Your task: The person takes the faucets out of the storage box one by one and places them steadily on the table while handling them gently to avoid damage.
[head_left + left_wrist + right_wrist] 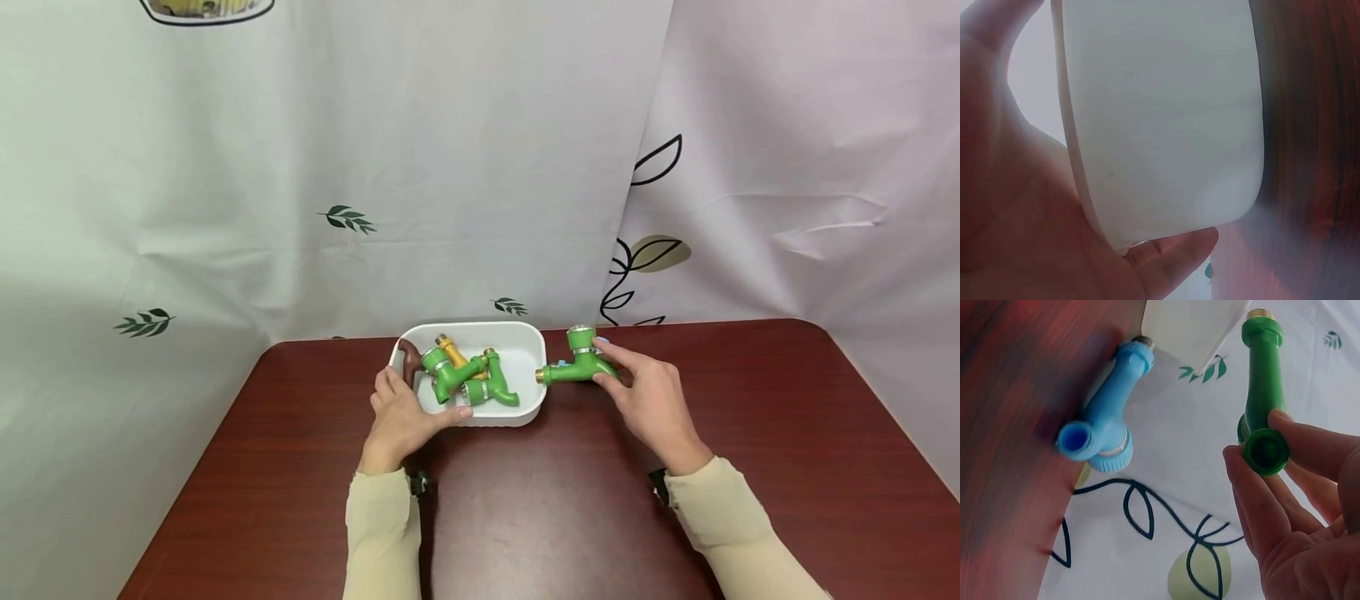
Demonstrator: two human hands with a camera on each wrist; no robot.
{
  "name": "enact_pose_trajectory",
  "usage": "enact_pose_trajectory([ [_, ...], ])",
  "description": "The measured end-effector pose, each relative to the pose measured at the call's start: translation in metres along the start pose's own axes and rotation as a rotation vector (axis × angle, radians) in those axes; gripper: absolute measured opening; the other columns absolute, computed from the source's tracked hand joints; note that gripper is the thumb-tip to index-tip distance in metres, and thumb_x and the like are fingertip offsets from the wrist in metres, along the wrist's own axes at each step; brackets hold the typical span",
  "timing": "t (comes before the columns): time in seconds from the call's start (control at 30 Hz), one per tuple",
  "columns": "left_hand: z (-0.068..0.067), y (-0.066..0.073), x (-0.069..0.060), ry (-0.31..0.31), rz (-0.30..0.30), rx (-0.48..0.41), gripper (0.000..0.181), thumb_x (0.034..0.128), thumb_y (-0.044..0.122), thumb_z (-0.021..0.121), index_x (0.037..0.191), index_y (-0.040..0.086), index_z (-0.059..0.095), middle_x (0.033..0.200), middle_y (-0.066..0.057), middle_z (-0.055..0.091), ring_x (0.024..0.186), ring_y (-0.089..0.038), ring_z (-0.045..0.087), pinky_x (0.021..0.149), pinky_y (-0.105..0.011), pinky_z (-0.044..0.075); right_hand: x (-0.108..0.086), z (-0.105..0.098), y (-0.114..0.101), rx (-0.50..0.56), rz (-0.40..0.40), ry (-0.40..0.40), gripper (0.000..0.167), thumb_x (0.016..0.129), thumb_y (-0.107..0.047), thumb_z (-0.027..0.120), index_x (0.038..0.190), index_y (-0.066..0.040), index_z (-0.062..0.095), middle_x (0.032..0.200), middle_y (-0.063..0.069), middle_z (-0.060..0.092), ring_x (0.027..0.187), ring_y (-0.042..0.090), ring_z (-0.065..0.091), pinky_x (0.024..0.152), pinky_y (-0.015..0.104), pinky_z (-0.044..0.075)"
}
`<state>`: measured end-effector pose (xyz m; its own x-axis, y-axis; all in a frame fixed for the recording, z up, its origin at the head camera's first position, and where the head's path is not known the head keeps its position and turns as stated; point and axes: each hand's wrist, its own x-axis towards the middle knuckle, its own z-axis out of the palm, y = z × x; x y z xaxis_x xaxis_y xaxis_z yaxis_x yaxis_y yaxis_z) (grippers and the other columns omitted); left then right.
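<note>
A white plastic basin stands at the back of the table. My left hand grips its front left corner, the thumb along the front rim and the fingers around the left side. The left wrist view shows the basin's outer wall up close. My right hand pinches a green tap above the table, its brass threaded end at the basin's right rim. Behind and below it, a blue tap lies on the table, mostly hidden in the head view.
Inside the basin lie two green taps, a yellow tap and a brown tap. The dark red table meets a white printed curtain just behind the basin.
</note>
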<state>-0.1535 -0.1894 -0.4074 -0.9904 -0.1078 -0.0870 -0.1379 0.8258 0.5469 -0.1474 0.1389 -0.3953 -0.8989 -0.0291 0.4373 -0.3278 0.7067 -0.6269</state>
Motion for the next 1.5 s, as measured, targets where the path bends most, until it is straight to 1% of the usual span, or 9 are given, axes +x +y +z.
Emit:
enact_pose_trajectory([
  [0.13,0.0,0.0,0.0,-0.004,-0.003,-0.002,0.143,0.065,0.061,0.087,0.152,-0.013,0.001,0.153,-0.03,0.009,0.129,-0.052,0.024,0.101,-0.058,0.042,0.0,-0.006,0.005,-0.014,0.012,0.009,0.049,0.081,-0.003,0.083,0.128,-0.012,0.071,0.101,0.013,0.075,0.05,0.009,0.035,0.049,0.026,0.033],
  [0.27,0.0,-0.001,0.001,-0.007,-0.007,0.002,0.143,0.0649,0.061,0.087,0.152,-0.012,0.001,0.153,-0.03,0.009,0.129,-0.051,0.024,0.102,-0.058,0.042,0.0,-0.011,0.01,-0.023,0.024,0.008,0.05,0.082,-0.004,0.082,0.129,-0.011,0.07,0.104,0.012,0.075,0.046,0.007,0.029,0.046,0.027,0.03],
  [0.5,0.001,-0.001,0.001,-0.006,-0.002,0.007,0.142,0.0651,0.061,0.086,0.152,-0.012,0.002,0.153,-0.03,0.01,0.128,-0.051,0.025,0.101,-0.058,0.042,0.002,-0.019,0.018,-0.043,0.028,0.031,0.049,0.081,-0.004,0.083,0.128,-0.009,0.07,0.103,0.012,0.075,0.047,0.009,0.037,0.049,0.029,0.032],
  [0.83,0.0,-0.001,0.001,-0.017,-0.009,0.014,0.145,0.0659,0.062,0.086,0.153,-0.013,-0.002,0.155,-0.03,0.006,0.131,-0.052,0.022,0.102,-0.058,0.041,0.004,-0.032,0.029,-0.06,0.045,0.007,0.049,0.081,-0.003,0.082,0.128,-0.008,0.069,0.101,0.011,0.076,0.052,0.011,0.048,0.058,0.03,0.034],
  [0.93,0.0,-0.001,0.001,-0.019,-0.01,0.01,0.145,0.0659,0.063,0.086,0.153,-0.013,-0.002,0.155,-0.03,0.005,0.132,-0.052,0.022,0.103,-0.058,0.041,0.005,-0.035,0.034,-0.07,0.048,0.005,0.049,0.081,-0.003,0.081,0.129,-0.007,0.069,0.101,0.011,0.076,0.058,0.017,0.059,0.062,0.031,0.037],
  [1.03,0.001,-0.001,0.001,-0.022,-0.013,0.009,0.145,0.0659,0.063,0.085,0.153,-0.013,-0.002,0.156,-0.03,0.004,0.133,-0.052,0.021,0.104,-0.058,0.04,0.005,-0.039,0.039,-0.08,0.057,-0.004,0.05,0.082,-0.003,0.081,0.13,-0.007,0.068,0.101,0.012,0.076,0.072,0.026,0.066,0.067,0.035,0.039],
  [1.2,0.001,-0.001,0.001,-0.023,-0.013,0.012,0.146,0.066,0.063,0.085,0.153,-0.014,-0.003,0.156,-0.03,0.004,0.133,-0.052,0.021,0.104,-0.058,0.04,0.006,-0.046,0.046,-0.087,0.075,-0.021,0.05,0.082,-0.003,0.081,0.13,-0.006,0.067,0.101,0.016,0.075,0.083,0.034,0.068,0.069,0.039,0.04],
  [1.33,0.001,-0.001,0.001,-0.022,-0.01,0.014,0.146,0.0658,0.063,0.085,0.153,-0.014,-0.002,0.156,-0.031,0.004,0.133,-0.053,0.021,0.104,-0.058,0.04,0.006,-0.051,0.051,-0.09,0.079,-0.02,0.05,0.081,-0.003,0.08,0.13,-0.005,0.068,0.099,0.015,0.075,0.086,0.035,0.07,0.072,0.04,0.041],
  [1.5,0.001,-0.002,0.001,-0.021,-0.011,0.009,0.145,0.0653,0.063,0.086,0.153,-0.013,-0.002,0.156,-0.03,0.005,0.132,-0.052,0.022,0.104,-0.058,0.04,0.005,-0.054,0.056,-0.101,0.085,-0.031,0.05,0.082,-0.005,0.08,0.13,-0.005,0.067,0.099,0.015,0.075,0.087,0.035,0.067,0.072,0.039,0.04],
])
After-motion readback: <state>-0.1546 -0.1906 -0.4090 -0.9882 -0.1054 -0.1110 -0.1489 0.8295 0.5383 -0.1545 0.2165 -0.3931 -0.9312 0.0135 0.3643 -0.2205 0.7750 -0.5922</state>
